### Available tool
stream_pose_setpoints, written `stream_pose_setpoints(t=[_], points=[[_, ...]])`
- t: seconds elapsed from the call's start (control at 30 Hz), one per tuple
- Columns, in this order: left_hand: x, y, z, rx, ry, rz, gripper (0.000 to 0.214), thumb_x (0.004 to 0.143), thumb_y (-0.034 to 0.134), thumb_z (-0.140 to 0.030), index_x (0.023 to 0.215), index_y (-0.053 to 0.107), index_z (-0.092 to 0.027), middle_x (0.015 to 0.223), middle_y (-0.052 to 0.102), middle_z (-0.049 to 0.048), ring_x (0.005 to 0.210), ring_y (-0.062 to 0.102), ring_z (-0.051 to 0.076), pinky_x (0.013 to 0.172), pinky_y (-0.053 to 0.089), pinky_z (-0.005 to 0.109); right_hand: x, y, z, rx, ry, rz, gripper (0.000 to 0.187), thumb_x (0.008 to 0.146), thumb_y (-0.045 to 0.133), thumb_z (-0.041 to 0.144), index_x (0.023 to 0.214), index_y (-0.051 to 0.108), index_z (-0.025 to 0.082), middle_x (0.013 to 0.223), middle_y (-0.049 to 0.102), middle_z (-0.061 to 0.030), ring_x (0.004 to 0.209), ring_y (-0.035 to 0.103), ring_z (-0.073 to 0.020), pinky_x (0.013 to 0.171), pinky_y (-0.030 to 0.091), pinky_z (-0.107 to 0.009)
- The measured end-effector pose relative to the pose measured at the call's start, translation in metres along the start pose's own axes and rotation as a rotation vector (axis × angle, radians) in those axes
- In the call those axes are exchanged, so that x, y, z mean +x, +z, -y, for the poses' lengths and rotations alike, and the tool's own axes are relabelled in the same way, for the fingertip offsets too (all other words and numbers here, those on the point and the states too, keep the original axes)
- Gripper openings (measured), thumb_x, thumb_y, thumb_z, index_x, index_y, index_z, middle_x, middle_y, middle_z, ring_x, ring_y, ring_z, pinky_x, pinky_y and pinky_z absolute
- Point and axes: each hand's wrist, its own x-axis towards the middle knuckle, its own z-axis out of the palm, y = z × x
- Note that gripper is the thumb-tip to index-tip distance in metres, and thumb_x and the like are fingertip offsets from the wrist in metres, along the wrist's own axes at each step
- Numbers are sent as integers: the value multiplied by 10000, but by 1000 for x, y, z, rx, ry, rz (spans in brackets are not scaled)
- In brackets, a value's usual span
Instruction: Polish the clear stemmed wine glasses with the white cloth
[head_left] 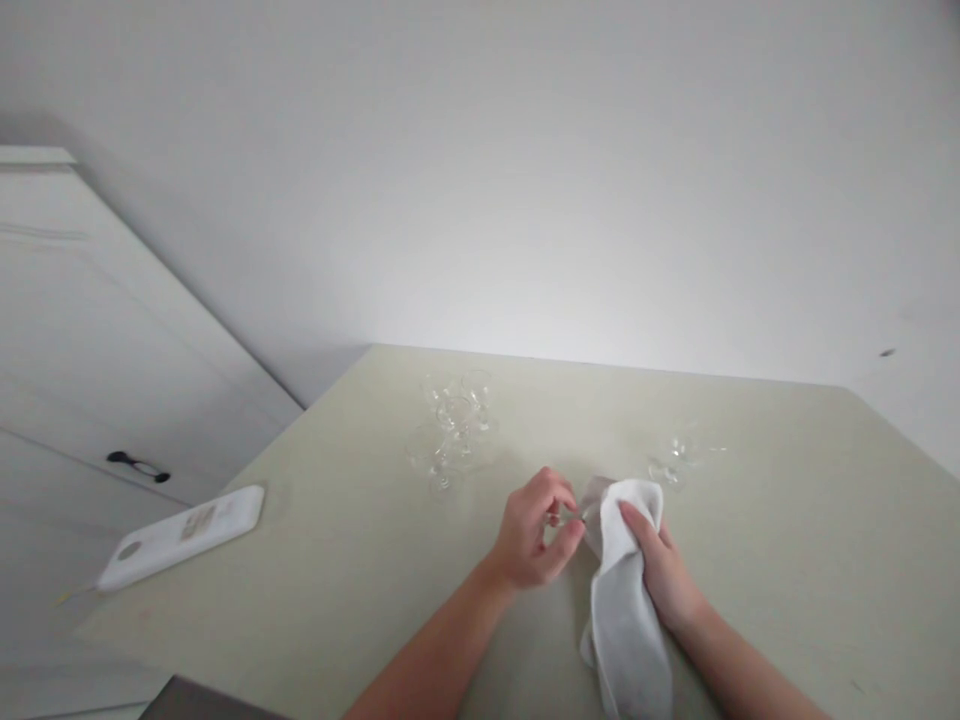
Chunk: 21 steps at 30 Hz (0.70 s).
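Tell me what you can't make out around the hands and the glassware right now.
- Glass between left hand and right hand, head view: mostly hidden by white cloth and fingers; shape unclear.
- Cluster of glasses: transparent and overlapping, count uncertain.
- Single glass: faint, upright or tipped unclear.
- White flat object: label too small.
- Cloth's lower end: cut off by frame edge.

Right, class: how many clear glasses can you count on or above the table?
About 6, though overlap makes it uncertain. Roughly four stand in the glass cluster at the table's far middle, one lone glass right of it, one held glass between left hand and cloth.
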Motion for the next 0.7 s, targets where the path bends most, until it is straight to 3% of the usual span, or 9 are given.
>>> stream_pose_setpoints(t=[0.07,0.1,0.27,0.33,0.4,0.47,0.53,0.6,0.7], points=[[-2,1,0,63,97,12,422,937,504,-540,715,569,-187,731,573,54,682,508,159,641,399,296,0,-1,0,-39,-26,9,553,728,714,713,897,643,191,731,677,-34,629,617,-197,554,523,-293],[-2,2,1,69,56,-12,442,964,455,-516,681,550,-190,686,547,44,668,501,160,640,393,299,0,-1,0,-77,-72,25,540,746,706,705,909,644,195,753,684,-40,654,625,-202,582,535,-299],[10,4,10,-116,-530,-109,476,968,386,-444,571,472,-194,544,441,-8,526,415,126,554,348,268,-3,-3,4,-328,-486,193,490,764,815,468,1137,610,226,998,690,-45,898,649,-215,833,542,-323],[13,3,11,-178,-602,-79,448,950,409,-460,601,487,-190,554,457,-13,503,396,116,525,332,256,-1,-4,3,-322,-508,218,527,756,829,444,1178,596,229,1018,685,-43,914,644,-216,845,536,-323],[13,1,8,-155,-475,-67,386,933,474,-484,711,548,-178,639,522,-3,556,442,120,554,357,251,2,-5,1,-215,-360,156,528,787,781,529,1173,592,223,929,685,-35,804,639,-207,732,544,-311],[8,1,4,-70,-233,-36,328,916,544,-479,805,589,-174,756,579,22,674,514,140,643,403,260,6,-5,-3,-110,-180,64,542,810,703,645,1120,615,208,863,685,-38,731,626,-208,642,530,-307],[3,0,1,13,-46,17,331,934,537,-454,765,590,-174,795,592,43,745,543,159,704,413,277,7,-4,-5,-79,-101,22,572,820,625,734,1013,653,196,846,690,-54,742,624,-223,639,524,-321],[0,0,2,61,-59,-10,365,988,451,-410,737,580,-178,709,552,22,674,516,147,657,388,270,8,-1,-5,-108,-142,54,605,827,559,789,903,663,198,794,673,-48,753,619,-225,686,528,-338],[3,1,11,68,-238,-115,407,992,427,-428,697,566,-184,642,534,8,613,493,144,614,387,261,8,1,-1,-152,-326,91,565,875,531,756,954,665,213,857,678,-40,798,618,-213,761,520,-342]])
